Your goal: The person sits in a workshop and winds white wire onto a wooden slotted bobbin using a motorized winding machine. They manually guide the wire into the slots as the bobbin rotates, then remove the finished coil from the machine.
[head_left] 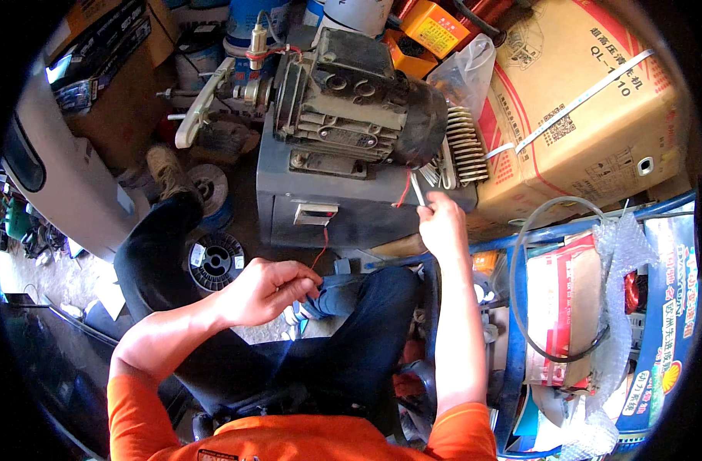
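A dark electric motor [339, 123] is mounted on a grey metal cabinet [282, 215]. A small switch panel [315, 215] on the cabinet's front has a thin red wire [325, 243] hanging down. My left hand [278, 290] pinches the lower end of that wire below the panel, over my leg. My right hand [443, 223] grips a slim pale strip or tool [417, 188], raised at the cabinet's right front, where another red wire [404, 192] hangs under the motor. I cannot make out what that slim piece is. Coiled springs or fins [466, 146] sit right of the motor.
A large strapped cardboard box [581, 138] fills the upper right. A blue-framed rack [512, 323] holds packages, bubble wrap [612, 307] and a hose loop. A black spool [216, 261] lies by my left leg; a pale vehicle panel [74, 184] curves along the left.
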Demonstrator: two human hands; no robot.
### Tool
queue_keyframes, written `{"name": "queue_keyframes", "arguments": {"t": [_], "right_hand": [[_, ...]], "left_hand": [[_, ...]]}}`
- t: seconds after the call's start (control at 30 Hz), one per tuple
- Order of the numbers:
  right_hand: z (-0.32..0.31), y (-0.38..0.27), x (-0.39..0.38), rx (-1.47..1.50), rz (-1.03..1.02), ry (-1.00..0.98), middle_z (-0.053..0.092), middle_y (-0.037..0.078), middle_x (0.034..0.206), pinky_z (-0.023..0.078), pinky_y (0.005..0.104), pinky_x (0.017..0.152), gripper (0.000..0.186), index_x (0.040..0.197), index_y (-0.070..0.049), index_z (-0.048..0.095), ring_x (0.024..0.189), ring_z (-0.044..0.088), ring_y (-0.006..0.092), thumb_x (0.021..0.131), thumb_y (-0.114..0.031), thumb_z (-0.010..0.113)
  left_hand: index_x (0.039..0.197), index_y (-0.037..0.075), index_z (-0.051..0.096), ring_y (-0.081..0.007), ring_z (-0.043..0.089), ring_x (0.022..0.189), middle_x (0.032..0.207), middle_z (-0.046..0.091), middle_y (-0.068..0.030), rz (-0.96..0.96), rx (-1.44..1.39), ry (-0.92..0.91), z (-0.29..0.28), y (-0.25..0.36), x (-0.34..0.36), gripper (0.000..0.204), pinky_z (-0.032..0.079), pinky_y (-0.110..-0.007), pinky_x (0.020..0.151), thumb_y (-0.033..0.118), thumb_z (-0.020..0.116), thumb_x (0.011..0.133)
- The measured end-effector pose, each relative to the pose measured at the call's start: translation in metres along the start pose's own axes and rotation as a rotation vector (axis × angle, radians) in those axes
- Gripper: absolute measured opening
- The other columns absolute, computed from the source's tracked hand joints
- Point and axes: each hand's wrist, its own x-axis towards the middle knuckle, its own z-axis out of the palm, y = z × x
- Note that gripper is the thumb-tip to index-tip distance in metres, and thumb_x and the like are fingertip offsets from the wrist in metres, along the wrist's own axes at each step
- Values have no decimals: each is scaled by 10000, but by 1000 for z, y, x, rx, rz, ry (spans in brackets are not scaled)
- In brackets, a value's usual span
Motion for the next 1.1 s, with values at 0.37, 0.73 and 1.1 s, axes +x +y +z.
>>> {"name": "queue_keyframes", "arguments": {"t": [0.37, 0.73, 1.1], "right_hand": [[8, -64, -106, 1557, 196, -138, 607, 109, 815, 488, 268, 607, 114, 961, 27, 574, 667, 591, 162, 896, -65, 592], [14, -115, -111, 1685, 151, -57, 642, 151, 868, 518, 300, 662, 150, 1015, 30, 601, 754, 637, 222, 898, -61, 585], [18, -123, -108, 1668, 160, -38, 658, 155, 887, 521, 329, 707, 176, 1043, 31, 615, 775, 641, 241, 884, -45, 602]], "left_hand": [[1051, -3, 552, -51, 546, 585, 822, 685, -71, 3, -268, 144, 6, -3, -9, 204, 442, -200, 507, 179, 505, 973], [1001, -8, 618, -71, 585, 667, 799, 671, -61, 27, -287, 103, -2, -2, -20, 151, 475, -221, 598, 111, 558, 931], [944, -5, 632, -110, 647, 685, 755, 672, -56, 130, -226, 99, -1, -7, -22, 132, 504, -245, 605, 107, 576, 903]]}}
